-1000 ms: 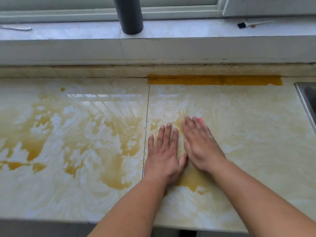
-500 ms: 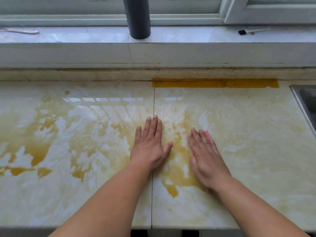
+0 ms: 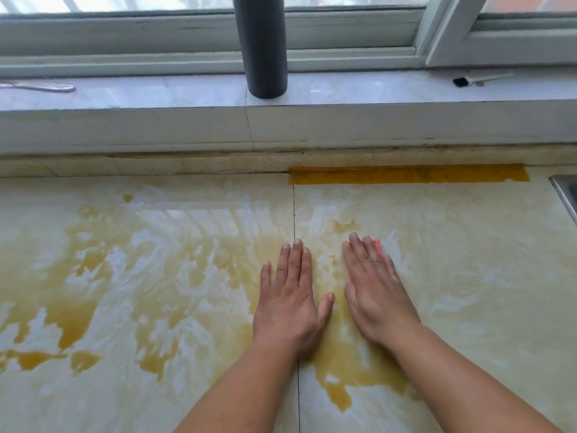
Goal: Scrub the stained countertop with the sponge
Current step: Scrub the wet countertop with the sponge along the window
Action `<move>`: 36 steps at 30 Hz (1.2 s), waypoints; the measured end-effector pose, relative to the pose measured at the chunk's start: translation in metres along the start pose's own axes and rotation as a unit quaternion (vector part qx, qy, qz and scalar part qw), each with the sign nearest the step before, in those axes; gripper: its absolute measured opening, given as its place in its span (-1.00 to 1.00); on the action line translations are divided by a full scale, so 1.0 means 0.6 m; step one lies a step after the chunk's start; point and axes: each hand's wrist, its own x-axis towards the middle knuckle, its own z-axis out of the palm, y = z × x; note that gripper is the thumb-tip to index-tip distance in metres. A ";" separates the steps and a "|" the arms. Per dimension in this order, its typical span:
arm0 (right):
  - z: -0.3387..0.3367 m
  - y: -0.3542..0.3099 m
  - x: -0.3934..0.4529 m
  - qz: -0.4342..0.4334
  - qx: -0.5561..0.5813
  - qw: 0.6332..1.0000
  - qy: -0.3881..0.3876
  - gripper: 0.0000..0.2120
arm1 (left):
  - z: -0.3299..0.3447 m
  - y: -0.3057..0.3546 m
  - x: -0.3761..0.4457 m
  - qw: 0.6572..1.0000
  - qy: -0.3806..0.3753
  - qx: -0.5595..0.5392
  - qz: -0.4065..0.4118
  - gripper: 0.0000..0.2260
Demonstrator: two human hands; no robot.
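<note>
The pale marble countertop (image 3: 468,276) is smeared with yellow-brown stains, thickest at the left (image 3: 71,320) and below my hands (image 3: 343,392). My right hand (image 3: 374,292) lies flat with straight fingers, pressing down on a pink sponge (image 3: 378,245); only a small corner of the sponge shows beyond the fingertips. My left hand (image 3: 290,301) rests flat on the wet counter just left of it, fingers straight, over the seam between the two slabs.
A dark grey pipe (image 3: 262,45) stands on the window sill behind the counter. A small black-headed brush (image 3: 477,79) lies on the sill at right, a pale utensil (image 3: 40,86) at left. A yellow tape strip (image 3: 406,175) runs along the back edge. The sink rim (image 3: 565,195) is at far right.
The right hand has slid the sponge away from me over the stain after pulling it back. The left hand has shifted right, close beside the right hand again.
</note>
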 end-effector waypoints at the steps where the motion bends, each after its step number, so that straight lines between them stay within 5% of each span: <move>1: -0.007 0.000 0.027 0.012 0.009 1.000 0.009 -0.38 | -0.001 0.001 0.000 1.000 -0.002 -0.001 0.000 -0.25; 5: -0.034 -0.027 0.143 0.042 0.042 0.998 0.021 -0.37 | -0.009 0.004 0.001 1.000 -0.020 0.007 -0.003 -0.25; 11: -0.039 -0.041 0.179 -0.070 0.015 0.997 -0.013 -0.38 | -0.011 0.001 0.004 1.000 -0.027 0.014 -0.005 -0.24; 17: -0.078 0.090 0.161 0.102 0.022 0.993 0.054 -0.39 | -0.011 0.001 0.003 0.999 -0.036 0.009 -0.001 -0.25; 21: -0.072 0.083 0.176 0.170 0.017 0.983 0.062 -0.38 | -0.007 0.000 0.003 1.000 -0.014 0.002 0.001 -0.24; 29: -0.051 -0.039 0.206 -0.072 -0.005 0.997 -0.012 -0.41 | -0.015 0.002 0.009 0.999 -0.035 0.028 -0.013 -0.24; 36: -0.082 0.113 0.125 0.060 0.026 0.998 0.020 -0.43 | -0.012 0.003 0.004 0.999 -0.037 0.024 -0.015 -0.25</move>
